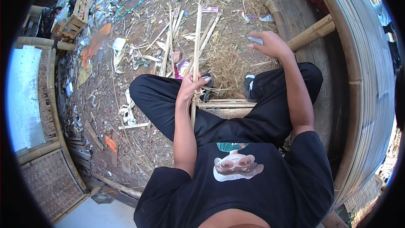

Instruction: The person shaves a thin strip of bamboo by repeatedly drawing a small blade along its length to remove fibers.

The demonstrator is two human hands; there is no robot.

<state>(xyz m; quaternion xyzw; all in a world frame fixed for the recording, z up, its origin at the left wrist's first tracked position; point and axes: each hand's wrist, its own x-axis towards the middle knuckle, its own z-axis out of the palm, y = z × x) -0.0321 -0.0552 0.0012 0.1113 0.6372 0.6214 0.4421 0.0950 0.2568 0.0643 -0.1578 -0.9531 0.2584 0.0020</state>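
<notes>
The left hand [192,88] was closed around a long bamboo strip [197,38], which rose from the lap, between the knees, and reached out over the littered ground [101,114]. The right hand [273,45] was well apart from the strip, near a bamboo pole [314,31], its thumb and fingers together on a pale flat piece [255,39], perhaps a blade. Loose strips [168,46] lay beyond the left knee, with straw [230,61] to their right. A pink wrapper [210,9] bore print too small to read; nearer the left hand lay a purple-and-white packet [182,68]. The black shirt [270,194] carried a printed picture of a head in sunglasses below a green patch.
</notes>
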